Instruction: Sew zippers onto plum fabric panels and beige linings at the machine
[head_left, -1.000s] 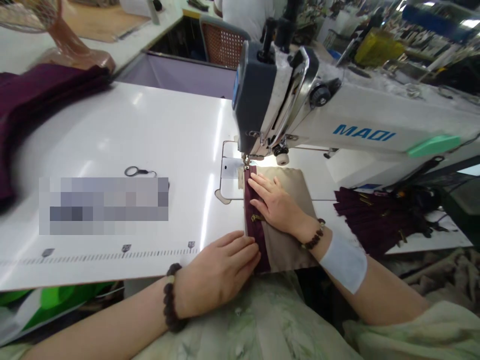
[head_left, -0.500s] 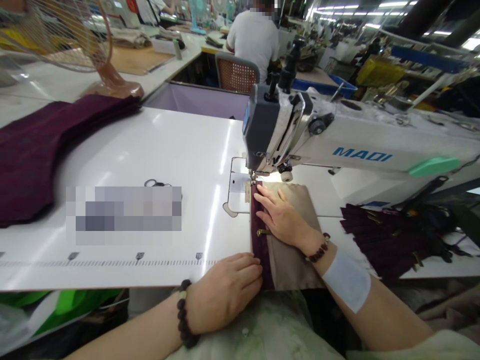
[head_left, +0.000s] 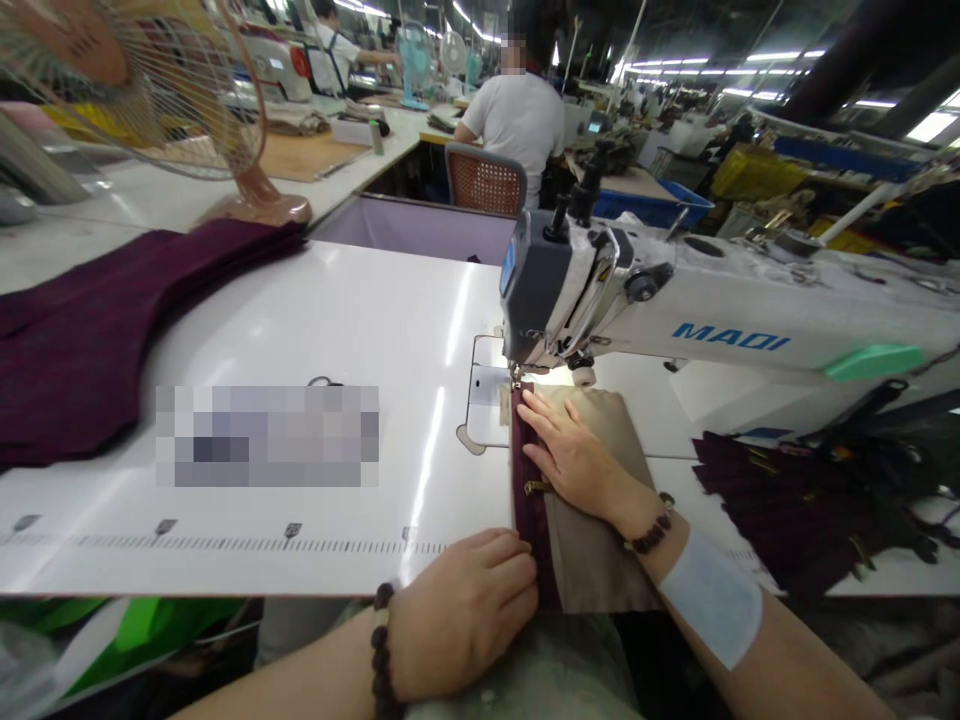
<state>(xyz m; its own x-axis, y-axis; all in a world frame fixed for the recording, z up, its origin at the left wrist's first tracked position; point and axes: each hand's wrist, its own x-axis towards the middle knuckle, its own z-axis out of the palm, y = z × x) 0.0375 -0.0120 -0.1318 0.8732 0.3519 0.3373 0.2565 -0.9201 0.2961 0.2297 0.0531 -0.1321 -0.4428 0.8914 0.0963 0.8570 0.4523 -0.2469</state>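
Observation:
A tan fabric piece with a dark maroon zipper strip along its left edge lies under the needle of a white sewing machine. My right hand lies flat on the tan fabric just below the presser foot, fingers stretched along the zipper. A brass zipper pull shows beside its thumb. My left hand rests at the table's front edge, its fingertips pressed against the lower end of the maroon strip. Both wrists wear dark bead bracelets.
A pile of maroon fabric lies at the left of the white table, beside a pink fan. More maroon zippers are heaped on the right. Small scissors lie mid-table. A person in a white shirt sits ahead.
The view has tilted upward, showing more of the room beyond. Both hands keep their places on the fabric and zipper strip.

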